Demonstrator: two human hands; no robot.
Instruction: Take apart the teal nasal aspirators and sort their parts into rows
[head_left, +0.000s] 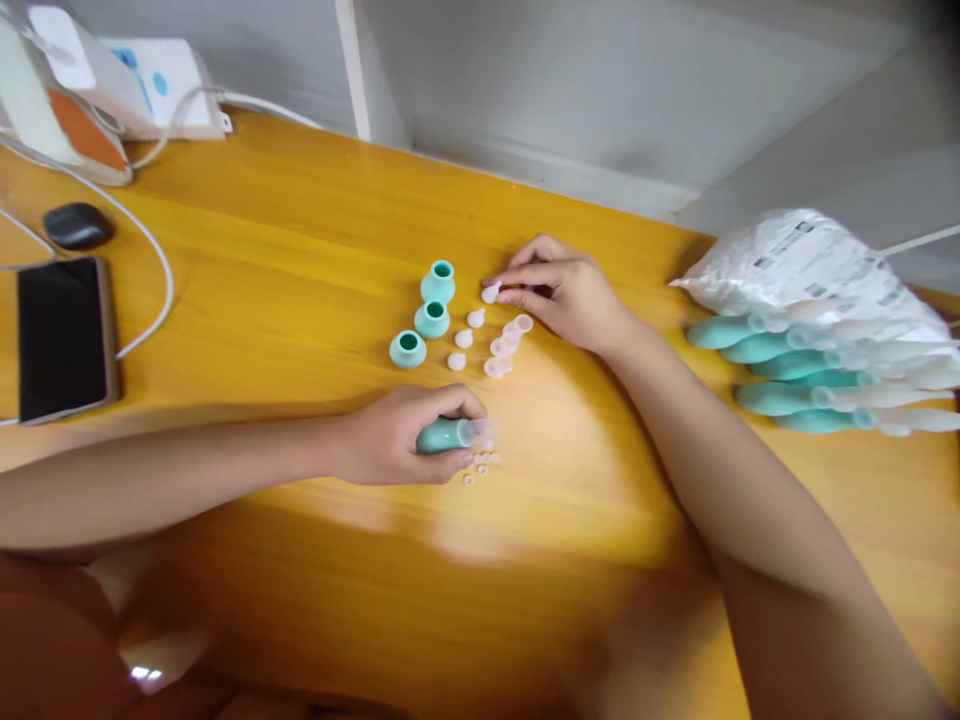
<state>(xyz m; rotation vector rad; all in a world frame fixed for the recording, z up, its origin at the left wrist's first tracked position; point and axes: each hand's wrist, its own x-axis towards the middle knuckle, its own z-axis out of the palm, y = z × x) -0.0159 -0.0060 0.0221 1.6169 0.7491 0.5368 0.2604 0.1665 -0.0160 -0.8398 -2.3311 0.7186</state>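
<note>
My left hand (401,435) is closed around a teal bulb with a clear tip (448,434), lying sideways on the yellow wooden table (300,250). Several tiny white rings (480,466) lie just below its tip. My right hand (559,290) pinches a small white cap (490,293) at its fingertips. Between the hands stand three teal bulbs (430,318) in a row, with several white caps (465,338) and clear tips (508,343) beside them.
A row of assembled teal-and-clear pieces (795,375) lies at the right, next to a crumpled white plastic bag (810,265). A phone (64,335), a dark oval case (76,226), white cables (154,260) and a white device (97,85) sit at the left. A grey wall runs behind.
</note>
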